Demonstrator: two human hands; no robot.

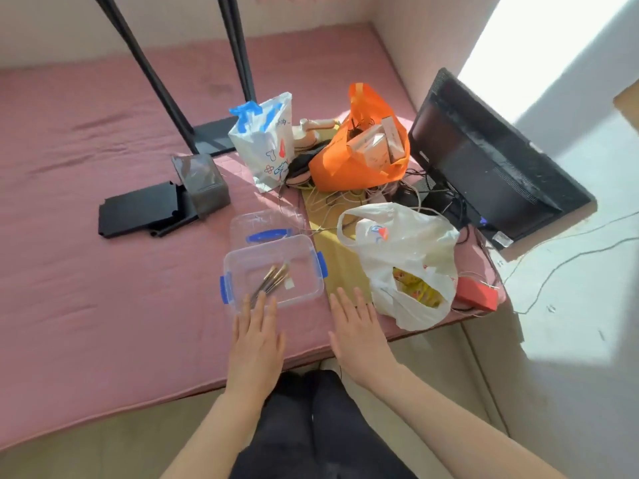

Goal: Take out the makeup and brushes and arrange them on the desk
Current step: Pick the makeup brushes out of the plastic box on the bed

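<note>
A few slim gold-handled makeup brushes (273, 280) were seen lying in the open clear plastic box with blue latches (316, 283), mid-frame on the pink-covered desk (103, 271). The left hand (257, 335) was laid flat with its fingertips at the box's near rim, nothing grasped. The right hand (356, 331) was spread loose just right of the box, also unladen. The clear lid (266, 223) was set behind the box. A white plastic bag (408, 257) was crowded close on the right. An orange fabric bag (345, 167), tangled cables (328, 202) and a black monitor (484, 160) were massed toward the upper right.
</note>
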